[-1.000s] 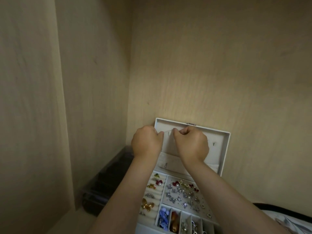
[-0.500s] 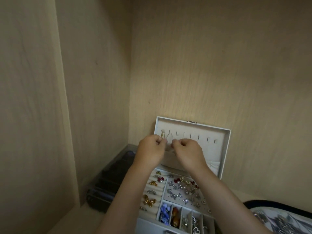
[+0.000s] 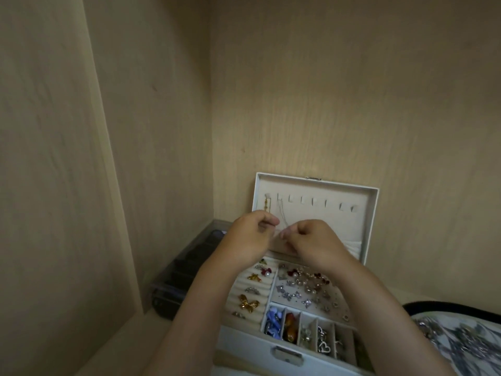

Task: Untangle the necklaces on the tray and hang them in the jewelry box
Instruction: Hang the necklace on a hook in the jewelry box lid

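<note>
Now, L hand [image 3: 249, 237] + R hand [image 3: 314, 240], fingers [image 3: 272, 220] tight on thin necklace [image 3: 282, 214] (jewelry box lid [image 3: 325, 226])

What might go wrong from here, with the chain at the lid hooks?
1. The thin silver chain hangs right beside the gold chain, so the two may tangle.
2. The left hand and right hand both seem to pinch it below its hook; a tug may lift it off.
3. If it slips, it likely drops among the loose earrings below.
</note>
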{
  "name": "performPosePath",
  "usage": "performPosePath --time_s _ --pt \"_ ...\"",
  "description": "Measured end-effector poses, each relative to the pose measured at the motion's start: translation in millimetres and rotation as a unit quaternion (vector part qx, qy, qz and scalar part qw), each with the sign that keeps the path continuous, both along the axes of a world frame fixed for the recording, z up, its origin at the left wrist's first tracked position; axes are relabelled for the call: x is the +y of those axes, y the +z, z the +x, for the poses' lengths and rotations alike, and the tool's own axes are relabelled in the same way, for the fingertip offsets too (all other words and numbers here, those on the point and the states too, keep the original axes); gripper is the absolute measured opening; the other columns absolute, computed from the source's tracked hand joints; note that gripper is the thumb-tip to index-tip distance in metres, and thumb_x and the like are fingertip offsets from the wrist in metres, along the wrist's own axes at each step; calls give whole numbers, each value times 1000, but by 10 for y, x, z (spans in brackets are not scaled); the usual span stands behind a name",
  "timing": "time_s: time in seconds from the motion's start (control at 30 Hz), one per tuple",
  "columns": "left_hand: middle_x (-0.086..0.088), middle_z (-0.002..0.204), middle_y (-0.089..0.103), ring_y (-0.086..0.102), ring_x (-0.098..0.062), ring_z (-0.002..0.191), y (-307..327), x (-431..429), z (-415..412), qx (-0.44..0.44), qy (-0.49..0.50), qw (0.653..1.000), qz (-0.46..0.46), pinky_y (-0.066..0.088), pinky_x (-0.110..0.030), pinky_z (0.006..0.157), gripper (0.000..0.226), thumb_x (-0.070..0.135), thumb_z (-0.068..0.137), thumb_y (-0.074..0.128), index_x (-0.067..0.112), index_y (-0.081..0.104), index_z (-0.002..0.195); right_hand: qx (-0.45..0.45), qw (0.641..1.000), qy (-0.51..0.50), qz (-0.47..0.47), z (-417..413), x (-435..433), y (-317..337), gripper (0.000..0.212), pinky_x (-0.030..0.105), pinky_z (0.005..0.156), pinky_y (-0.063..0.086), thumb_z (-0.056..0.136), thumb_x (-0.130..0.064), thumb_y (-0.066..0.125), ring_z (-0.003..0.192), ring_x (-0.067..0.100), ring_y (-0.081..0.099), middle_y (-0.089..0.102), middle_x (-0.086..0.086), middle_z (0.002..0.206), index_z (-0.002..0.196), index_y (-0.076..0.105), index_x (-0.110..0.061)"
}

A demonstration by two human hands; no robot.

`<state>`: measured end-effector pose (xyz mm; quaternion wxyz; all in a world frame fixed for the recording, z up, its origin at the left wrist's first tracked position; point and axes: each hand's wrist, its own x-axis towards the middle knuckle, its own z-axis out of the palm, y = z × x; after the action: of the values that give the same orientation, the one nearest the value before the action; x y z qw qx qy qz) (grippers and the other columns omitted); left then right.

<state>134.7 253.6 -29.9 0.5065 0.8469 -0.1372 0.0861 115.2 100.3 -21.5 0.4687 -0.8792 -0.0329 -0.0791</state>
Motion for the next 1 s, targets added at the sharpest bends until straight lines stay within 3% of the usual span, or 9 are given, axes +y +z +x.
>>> performPosePath --time_s 0.13,0.23,0.33,0.43,0.53,0.63,0.73,0.83,1.0 --pt "8 103 67 64 -6 65 0 -148 -66 56 -65 996 -5 54 -21 61 22 14 101 49 28 63 109 -50 998 24 8 -15 -140 112 18 38 91 54 93 -26 66 86 12 71 77 -5 82 81 78 -19" --pt "4 96 70 64 -9 62 13 -204 -122 111 -102 988 -17 46 -17 51 20 18 100 51 18 64 114 -70 996 28 55 -1 -171 126 14 34 88 55 93 -21 68 85 11 71 77 -6 81 83 79 -21" --pt "4 89 73 60 -9 61 11 -187 -126 118 -111 986 -38 47 -23 57 14 23 98 57 17 68 103 -73 992 17 100 23 -164 116 14 29 77 53 93 -18 68 73 4 68 76 -4 77 84 78 -19" --pt "5 86 74 59 -10 61 21 -129 -88 92 -90 990 -59 51 -33 69 14 24 97 59 19 70 92 -41 996 17 77 16 -177 98 17 25 67 44 95 -19 63 56 -5 59 71 -7 70 87 78 -19" --pt "2 88 74 61 -5 62 44 -87 -53 41 -71 995 -58 53 -26 70 10 24 94 64 20 73 92 41 998 47 12 -30 -164 57 21 21 56 40 96 -21 57 49 3 53 63 -7 60 90 77 -19" --pt "9 83 73 63 2 71 55 -82 -47 -5 -72 996 -51 49 -16 68 8 20 90 69 24 75 88 62 994 94 7 -65 -62 -1 12 19 54 41 90 -22 68 44 0 53 60 -10 50 80 74 -18" --pt "15 82 72 65 -1 84 33 -47 -22 -53 -47 997 5 53 -25 79 9 23 87 71 30 75 83 37 997 72 20 -30 -16 -68 27 25 58 45 89 -27 72 51 13 56 65 6 57 67 74 -12" --pt "17 89 68 60 2 86 -8 45 -7 -107 0 989 98 52 -28 80 7 32 89 69 32 74 93 14 999 43 29 -12 -44 -71 28 23 50 42 93 -25 68 47 13 51 68 10 62 70 76 -10" --pt "8 127 56 55 -11 112 -87 87 32 -181 61 948 255 50 -33 88 40 41 96 55 28 58 133 -44 997 -13 55 55 -61 48 21 29 60 49 91 -20 70 51 15 54 76 4 71 73 78 -14"
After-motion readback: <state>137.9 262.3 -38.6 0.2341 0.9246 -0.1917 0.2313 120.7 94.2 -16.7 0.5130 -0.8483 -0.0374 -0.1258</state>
